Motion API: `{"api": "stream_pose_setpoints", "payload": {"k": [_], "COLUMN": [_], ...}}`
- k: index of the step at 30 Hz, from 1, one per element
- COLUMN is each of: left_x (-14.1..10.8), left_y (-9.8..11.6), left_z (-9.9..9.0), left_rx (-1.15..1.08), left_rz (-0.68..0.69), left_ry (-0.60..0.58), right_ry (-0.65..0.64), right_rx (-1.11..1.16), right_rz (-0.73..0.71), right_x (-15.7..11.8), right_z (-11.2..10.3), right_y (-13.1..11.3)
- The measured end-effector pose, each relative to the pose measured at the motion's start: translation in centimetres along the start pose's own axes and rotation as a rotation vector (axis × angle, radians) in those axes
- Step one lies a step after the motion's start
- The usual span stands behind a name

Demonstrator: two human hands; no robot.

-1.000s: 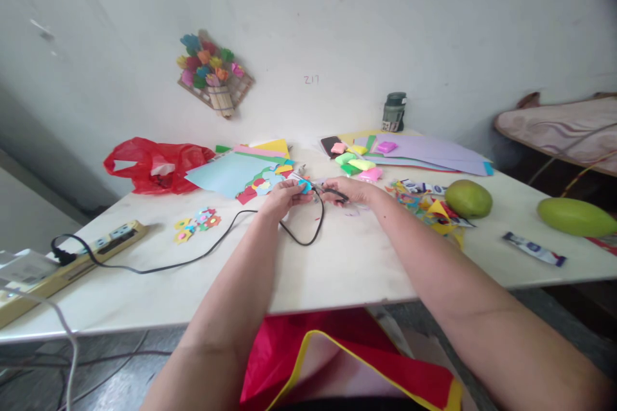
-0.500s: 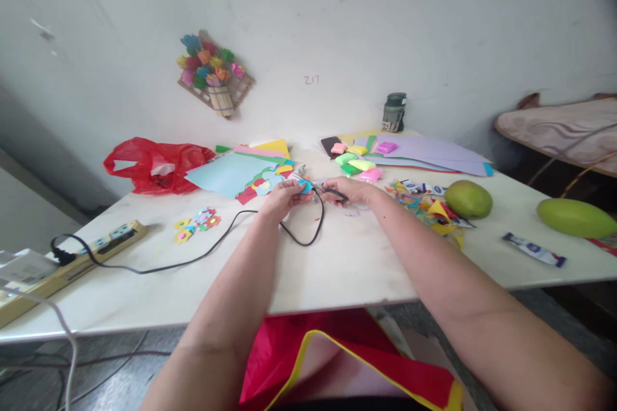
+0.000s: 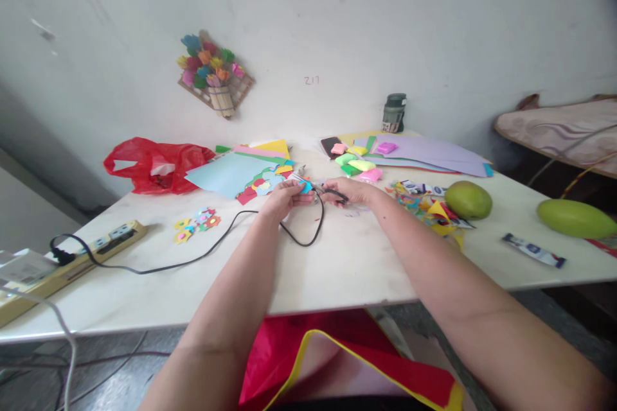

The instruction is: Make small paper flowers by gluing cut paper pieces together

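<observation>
My left hand (image 3: 288, 198) pinches a small piece of bright blue paper (image 3: 305, 187) above the middle of the table. Close to its right, my right hand (image 3: 351, 190) has its fingers through the black handles of a pair of scissors (image 3: 342, 196). The blades point left toward the blue paper; whether they touch it is too small to tell. A black cord (image 3: 308, 244) loops on the table just below both hands. Behind my left hand lie cut paper shapes (image 3: 263, 185) in red, green, blue and yellow.
Finished-looking paper flowers (image 3: 197, 223) lie at left, near a power strip (image 3: 113, 239) and a red plastic bag (image 3: 178, 160). Soft coloured packets (image 3: 361, 166) and paper sheets (image 3: 429, 153) are behind. Paper scraps (image 3: 436, 215), green fruit (image 3: 468, 200) and a tube (image 3: 533, 250) sit right.
Almost nothing differs. Both hands stay in the same place with the blue paper and the scissors, shifting only very slightly.
</observation>
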State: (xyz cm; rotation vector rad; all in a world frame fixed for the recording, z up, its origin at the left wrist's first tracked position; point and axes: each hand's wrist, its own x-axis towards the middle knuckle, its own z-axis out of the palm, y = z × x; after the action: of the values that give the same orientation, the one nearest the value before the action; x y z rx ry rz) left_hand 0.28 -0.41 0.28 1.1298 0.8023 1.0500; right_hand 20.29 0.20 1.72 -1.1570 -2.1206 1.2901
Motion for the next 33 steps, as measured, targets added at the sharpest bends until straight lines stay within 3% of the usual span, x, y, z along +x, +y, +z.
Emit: {"api": "stream_pose_setpoints", "payload": {"k": [8, 20, 33], "left_x": [-0.1, 0.0, 0.0], "left_y": [-0.1, -0.3, -0.3], "left_z": [0.0, 0.1, 0.3], "left_rx": [0.015, 0.018, -0.009], "left_rz": [0.019, 0.006, 0.015], "left_ry": [0.003, -0.008, -0.02], "right_ry": [0.015, 0.016, -0.019], "right_rx": [-0.001, -0.006, 0.012], "right_rz": [0.041, -0.025, 0.005], "right_x": [-1.0, -0.3, -0.6], "right_z": [0.3, 0.0, 0.0], "right_y": [-1.6, -0.3, -0.8]}}
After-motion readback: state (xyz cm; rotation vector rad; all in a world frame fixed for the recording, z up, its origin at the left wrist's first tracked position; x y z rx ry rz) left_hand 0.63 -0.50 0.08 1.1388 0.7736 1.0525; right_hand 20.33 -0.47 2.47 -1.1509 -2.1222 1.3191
